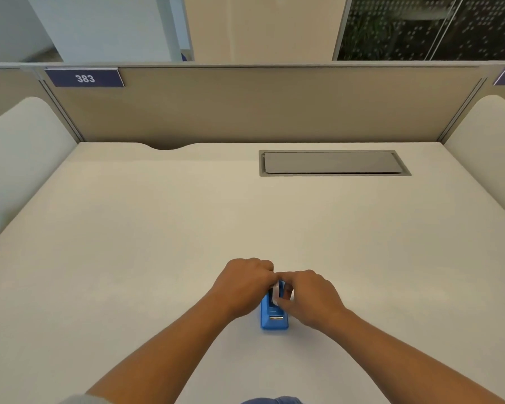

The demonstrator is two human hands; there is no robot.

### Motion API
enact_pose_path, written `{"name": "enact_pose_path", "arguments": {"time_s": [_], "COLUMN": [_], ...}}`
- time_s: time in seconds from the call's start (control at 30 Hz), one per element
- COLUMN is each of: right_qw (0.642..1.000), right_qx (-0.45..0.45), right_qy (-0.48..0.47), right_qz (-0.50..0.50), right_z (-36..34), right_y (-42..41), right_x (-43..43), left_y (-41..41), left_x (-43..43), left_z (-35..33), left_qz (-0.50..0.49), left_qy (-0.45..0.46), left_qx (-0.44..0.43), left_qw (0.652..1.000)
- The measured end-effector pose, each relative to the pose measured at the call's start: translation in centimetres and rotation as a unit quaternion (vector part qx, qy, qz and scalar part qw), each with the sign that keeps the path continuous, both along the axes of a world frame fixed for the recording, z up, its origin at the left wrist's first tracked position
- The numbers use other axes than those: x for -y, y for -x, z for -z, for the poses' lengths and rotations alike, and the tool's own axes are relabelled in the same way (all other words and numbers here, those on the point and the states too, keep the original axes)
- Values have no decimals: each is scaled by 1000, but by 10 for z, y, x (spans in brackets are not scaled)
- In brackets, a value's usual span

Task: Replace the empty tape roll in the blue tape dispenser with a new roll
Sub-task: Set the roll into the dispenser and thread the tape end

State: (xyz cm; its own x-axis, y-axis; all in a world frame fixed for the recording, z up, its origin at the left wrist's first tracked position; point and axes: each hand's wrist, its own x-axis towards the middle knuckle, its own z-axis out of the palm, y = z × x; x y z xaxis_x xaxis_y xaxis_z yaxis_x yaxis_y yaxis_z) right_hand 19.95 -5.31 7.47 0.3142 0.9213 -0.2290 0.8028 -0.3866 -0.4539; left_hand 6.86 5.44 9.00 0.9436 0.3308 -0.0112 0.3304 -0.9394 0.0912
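One blue tape dispenser (274, 316) stands on the near middle of the desk (158, 228), its cutter end toward the person. Both hands work at its far, upper end: the left hand (244, 282) curls over the left side, the right hand (311, 298) pinches from the right, fingers drawn close together on something pale in the roll slot (275, 293). Whether that is the roll, its core or a tape end cannot be told; it is largely hidden. Judged by build, the dispenser is small, rigid plastic and probably light, so it may slide or tip unless one hand steadies the body by its flat sides. The serrated cutter is best avoided. Smooth plastic may slip. Further out, a closed grey cable hatch (333, 162) sits well apart at the far right, a partition (245, 106) bears the label 383 (85, 78). No spare roll is visible, and nothing obstructs the work.
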Motion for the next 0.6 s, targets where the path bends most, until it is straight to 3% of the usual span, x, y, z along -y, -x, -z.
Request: {"name": "enact_pose_path", "arguments": {"time_s": [0.27,0.6], "right_qw": [1000,998], "right_qx": [0,-17], "right_qy": [-28,-56], "right_qz": [7,5], "right_z": [4,5], "right_y": [2,3], "right_x": [3,8], "left_y": [0,2], "left_x": [3,8], "left_z": [6,16], "left_qz": [-92,-166], "left_qy": [104,174], "left_qx": [76,80], "left_qw": [987,967]}}
